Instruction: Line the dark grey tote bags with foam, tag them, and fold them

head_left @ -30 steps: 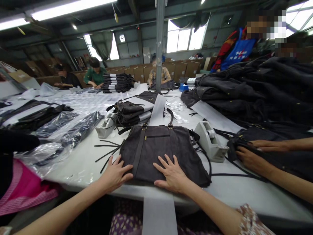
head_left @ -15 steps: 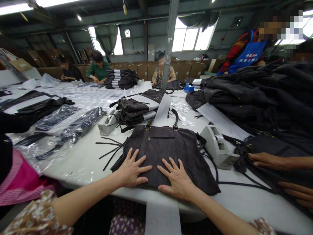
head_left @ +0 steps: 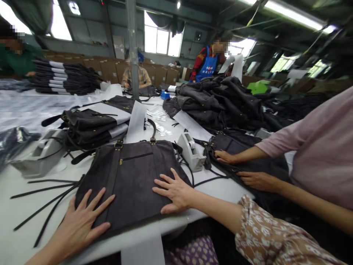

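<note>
Running out of view leftward, a smooth white table (head_left: 16,209) holds a matte, dark, rectangular bag (head_left: 135,184) at its near edge. A pale paper strip (head_left: 143,250) hangs below, cut off at the bottom, its upper end hidden. Spread flat on the bag and gripping nothing, the left hand (head_left: 81,224) hides its lower left corner, the right hand (head_left: 175,193) its lower right. Thin cords (head_left: 49,180) trail leftward; a tiny brass-coloured zip pull (head_left: 120,162) shows.

Bag (head_left: 135,187): plain charcoal; zip pull (head_left: 120,162) gold. Table (head_left: 16,244): white. Tape dispenser (head_left: 197,162): pale grey. Wearer's right sleeve (head_left: 264,232): brown, white floral print. Lap cloth (head_left: 194,250): purple, pale spots. Neighbour's shirt (head_left: 322,158): dusty pink. Far apron (head_left: 207,65): blue.
</note>
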`<state>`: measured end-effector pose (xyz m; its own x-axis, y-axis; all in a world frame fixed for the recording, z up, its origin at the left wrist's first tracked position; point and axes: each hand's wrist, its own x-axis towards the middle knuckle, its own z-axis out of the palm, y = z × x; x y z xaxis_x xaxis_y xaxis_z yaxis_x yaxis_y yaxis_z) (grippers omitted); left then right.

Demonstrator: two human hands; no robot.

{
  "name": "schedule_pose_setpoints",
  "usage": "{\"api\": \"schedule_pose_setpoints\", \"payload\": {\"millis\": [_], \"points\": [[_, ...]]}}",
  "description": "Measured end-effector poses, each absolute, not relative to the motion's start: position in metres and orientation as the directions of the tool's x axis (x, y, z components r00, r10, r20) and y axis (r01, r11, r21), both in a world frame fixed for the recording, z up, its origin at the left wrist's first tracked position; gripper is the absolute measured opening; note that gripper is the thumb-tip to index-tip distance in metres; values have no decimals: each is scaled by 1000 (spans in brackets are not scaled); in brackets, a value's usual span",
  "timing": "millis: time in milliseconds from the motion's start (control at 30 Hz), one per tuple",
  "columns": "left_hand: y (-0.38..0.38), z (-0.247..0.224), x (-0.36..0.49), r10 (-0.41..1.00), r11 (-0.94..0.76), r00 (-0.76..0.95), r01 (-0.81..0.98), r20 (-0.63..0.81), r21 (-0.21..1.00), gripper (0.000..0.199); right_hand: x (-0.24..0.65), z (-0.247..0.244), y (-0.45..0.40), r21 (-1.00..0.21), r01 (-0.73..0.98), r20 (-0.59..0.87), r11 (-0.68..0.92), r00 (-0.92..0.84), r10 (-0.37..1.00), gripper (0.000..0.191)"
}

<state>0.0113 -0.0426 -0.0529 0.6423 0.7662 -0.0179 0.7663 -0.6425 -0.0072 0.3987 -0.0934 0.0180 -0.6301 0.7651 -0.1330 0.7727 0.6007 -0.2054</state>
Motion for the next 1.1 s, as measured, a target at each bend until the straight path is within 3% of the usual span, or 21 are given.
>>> {"api": "schedule_pose_setpoints", "payload": {"millis": [200,400,600,733,833,1100], "points": [[-41,-53,11,766,-640,640,768,-65,24,68,433,-6,-99,-210,863,-84,460,-485,871,81],[-41,-42,17,770,-628,629,777,-107,47,70,431,-3,-101,-230,865,-102,446,-477,873,78],[-41,-31,22,773,-613,618,786,-143,81,69,421,4,-96,-235,889,-205,393,-440,874,78],[-40,-23,23,764,-613,619,784,-180,97,70,392,0,-90,-245,939,-295,242,-310,904,93],[-40,-21,24,773,-599,607,794,-187,102,70,374,-8,-92,-237,952,-256,191,-251,934,103],[-51,-16,56,837,-492,521,851,-169,185,81,371,-15,-97,-163,965,-168,205,-232,958,100]]}}
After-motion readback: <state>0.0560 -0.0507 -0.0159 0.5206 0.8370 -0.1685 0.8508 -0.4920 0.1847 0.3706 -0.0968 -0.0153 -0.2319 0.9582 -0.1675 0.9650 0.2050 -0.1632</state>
